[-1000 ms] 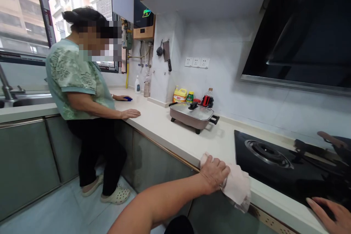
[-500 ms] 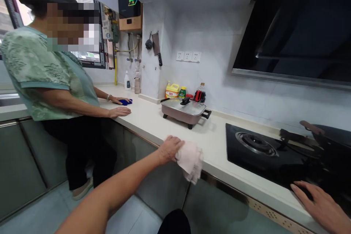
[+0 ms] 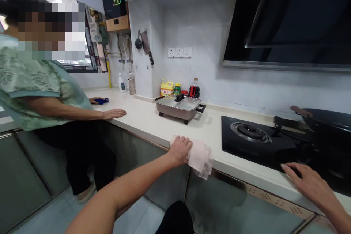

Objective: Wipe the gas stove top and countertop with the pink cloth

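Layout: pan [image 3: 173, 111] left of hob [image 3: 260, 154].
Pan stands on counter [image 3: 142, 122], jug [image 3: 166, 89] behind it; wok [image 3: 329, 131] over hob's right part. Cloth [image 3: 200, 157] at counter's front edge, before pan, under left hand [image 3: 180, 150]; right hand [image 3: 309, 181] at hob's front edge. Co-worker [image 3: 31, 84] (partly out of view) far left; cleaver [image 3: 145, 42] on pillar [image 3: 141, 82], left of sockets [image 3: 179, 52].

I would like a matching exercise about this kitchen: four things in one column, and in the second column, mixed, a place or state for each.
Things:
1. pale cloth
2. cleaver
3. lidded pan
4. blue cloth

Places or states:
A. stands on short black feet
B. in the person's left hand, at the front edge of the counter
C. by a co-worker's farther hand
D. hangs on the wall

Pairs: 1-B, 2-D, 3-A, 4-C
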Tool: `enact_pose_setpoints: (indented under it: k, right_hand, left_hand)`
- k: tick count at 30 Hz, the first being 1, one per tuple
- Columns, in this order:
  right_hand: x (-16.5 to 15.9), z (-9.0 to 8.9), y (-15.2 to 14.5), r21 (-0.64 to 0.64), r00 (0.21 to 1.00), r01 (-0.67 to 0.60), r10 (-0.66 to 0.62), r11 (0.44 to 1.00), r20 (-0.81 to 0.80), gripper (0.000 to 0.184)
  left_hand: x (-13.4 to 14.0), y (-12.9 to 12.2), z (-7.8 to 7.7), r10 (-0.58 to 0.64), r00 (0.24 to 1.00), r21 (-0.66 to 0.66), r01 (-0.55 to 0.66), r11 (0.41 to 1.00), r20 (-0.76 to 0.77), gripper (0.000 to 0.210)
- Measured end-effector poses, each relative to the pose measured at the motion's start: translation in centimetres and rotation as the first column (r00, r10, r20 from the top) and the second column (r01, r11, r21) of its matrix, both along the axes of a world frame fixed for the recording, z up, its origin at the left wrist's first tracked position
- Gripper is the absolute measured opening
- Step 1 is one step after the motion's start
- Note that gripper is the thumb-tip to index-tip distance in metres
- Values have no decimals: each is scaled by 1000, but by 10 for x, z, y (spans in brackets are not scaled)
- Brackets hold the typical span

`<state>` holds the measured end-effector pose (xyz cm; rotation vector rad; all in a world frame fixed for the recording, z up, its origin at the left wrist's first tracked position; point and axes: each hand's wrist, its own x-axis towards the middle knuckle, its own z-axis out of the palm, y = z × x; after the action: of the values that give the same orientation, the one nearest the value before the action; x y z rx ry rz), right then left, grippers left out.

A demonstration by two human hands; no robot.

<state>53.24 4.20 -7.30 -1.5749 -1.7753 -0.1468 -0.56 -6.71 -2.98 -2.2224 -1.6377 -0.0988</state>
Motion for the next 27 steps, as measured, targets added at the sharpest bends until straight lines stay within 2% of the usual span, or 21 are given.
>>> enact_pose_setpoints:
  k: [2,3,5,6,8,11,13,15,17,19,20,22,24,26,27]
  right_hand:
    - [-6,3,-3,-74,1000,-1,0,997,-13,65]
    - [-15,7,-7,-62,999,-4,2,998,-37,65]
    - [-46,15,-23,57,994,-51,56,997,-92,61]
    - [-67,19,-34,130,984,-124,139,984,-114,58]
    - [-117,26,-58,197,939,-303,328,932,-106,47]
    - [-185,27,-87,149,783,-620,620,771,48,43]
    - [-211,18,-94,108,736,-677,664,728,136,54]
    - [-219,7,-92,146,763,-645,618,750,190,69]
    - [-218,-1,-85,204,788,-613,568,764,239,80]
    - [-218,-3,-81,193,787,-601,532,775,312,85]
    - [-222,-3,-81,167,789,-581,501,796,356,85]
    - [-236,1,-84,111,799,-490,394,865,454,85]
    - [-258,5,-88,92,803,-358,256,929,539,89]
    - [-284,7,-90,85,798,-263,167,961,579,91]
    - [-297,7,-90,78,801,-242,154,967,578,90]
  left_hand:
    - [37,4,-4,-72,997,8,72,997,2,66]
    - [54,6,-6,-101,995,15,101,995,4,64]
    - [86,9,-10,-146,989,35,145,989,11,56]
    - [100,11,-12,-163,987,47,162,986,16,51]
    - [128,16,-17,-192,981,65,190,980,31,41]
    - [160,25,-24,-217,975,69,213,975,54,30]
    - [169,30,-25,-233,970,66,229,971,62,30]
    - [162,31,-24,-272,961,67,268,961,58,32]
    - [137,26,-20,-373,925,72,369,927,69,43]
    - [101,20,-14,-544,826,107,534,839,148,64]
    - [82,17,-11,-572,793,134,556,820,212,68]
    - [46,16,-2,-497,789,193,459,867,361,58]
    - [18,20,7,-312,818,205,240,949,484,41]
    - [3,28,13,-155,825,193,57,979,543,31]
    - [0,33,15,-109,825,190,2,982,554,29]
